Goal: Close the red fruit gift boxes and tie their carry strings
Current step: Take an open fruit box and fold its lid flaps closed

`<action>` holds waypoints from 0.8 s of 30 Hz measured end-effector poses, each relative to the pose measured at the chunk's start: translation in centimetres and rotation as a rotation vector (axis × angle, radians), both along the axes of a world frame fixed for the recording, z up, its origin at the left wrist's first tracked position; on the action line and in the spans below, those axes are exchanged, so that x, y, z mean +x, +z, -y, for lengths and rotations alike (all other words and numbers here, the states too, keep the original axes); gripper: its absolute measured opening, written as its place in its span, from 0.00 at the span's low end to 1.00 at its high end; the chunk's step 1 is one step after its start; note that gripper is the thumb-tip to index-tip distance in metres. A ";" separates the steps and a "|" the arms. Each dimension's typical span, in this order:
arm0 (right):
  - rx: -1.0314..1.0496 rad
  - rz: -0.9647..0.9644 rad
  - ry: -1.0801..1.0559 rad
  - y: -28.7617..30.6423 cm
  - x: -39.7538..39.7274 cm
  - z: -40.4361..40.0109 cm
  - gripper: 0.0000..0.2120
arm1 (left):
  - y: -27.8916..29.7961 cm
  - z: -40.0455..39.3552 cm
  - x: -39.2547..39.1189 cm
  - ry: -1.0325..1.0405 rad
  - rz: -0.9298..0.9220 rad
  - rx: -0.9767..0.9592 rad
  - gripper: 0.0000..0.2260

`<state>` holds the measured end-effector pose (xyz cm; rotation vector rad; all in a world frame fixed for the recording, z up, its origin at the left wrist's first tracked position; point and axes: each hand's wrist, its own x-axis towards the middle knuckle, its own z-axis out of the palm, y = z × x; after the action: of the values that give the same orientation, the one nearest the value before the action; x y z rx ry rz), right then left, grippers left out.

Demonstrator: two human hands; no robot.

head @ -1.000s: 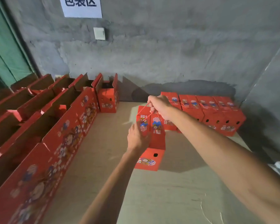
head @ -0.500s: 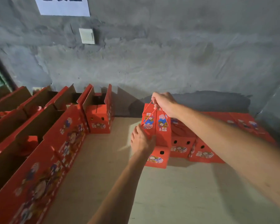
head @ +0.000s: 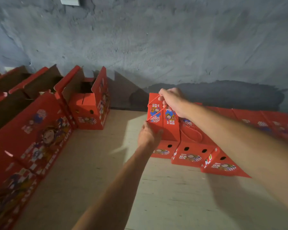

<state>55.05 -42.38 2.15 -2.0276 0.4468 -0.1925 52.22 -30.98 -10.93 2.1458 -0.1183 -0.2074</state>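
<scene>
The box (head: 163, 125) stands closed at the left end of the finished row (head: 239, 130), touching it. The right hand (head: 173, 102) pinches the string (head: 155, 112) above its peak; the left hand (head: 148, 135) grips its lower left corner, fingers curled. Pulling too hard could tear the string's hole or tip the box. Whether a knot exists, I cannot tell.

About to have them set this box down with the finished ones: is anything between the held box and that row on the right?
Nothing visible. The held box, with the right hand pinching its string and the left hand on its side, already sits beside the closed boxes.
</scene>
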 end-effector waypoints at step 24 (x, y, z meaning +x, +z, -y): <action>-0.576 0.059 0.572 -3.7 9.4 -20.5 0.24 | 4.1 -22.2 14.0 0.244 0.278 0.407 0.27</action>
<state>64.41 -21.84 -1.59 -2.6112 -0.2720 -0.0241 66.18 -8.80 -6.79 2.5604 0.0299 0.2301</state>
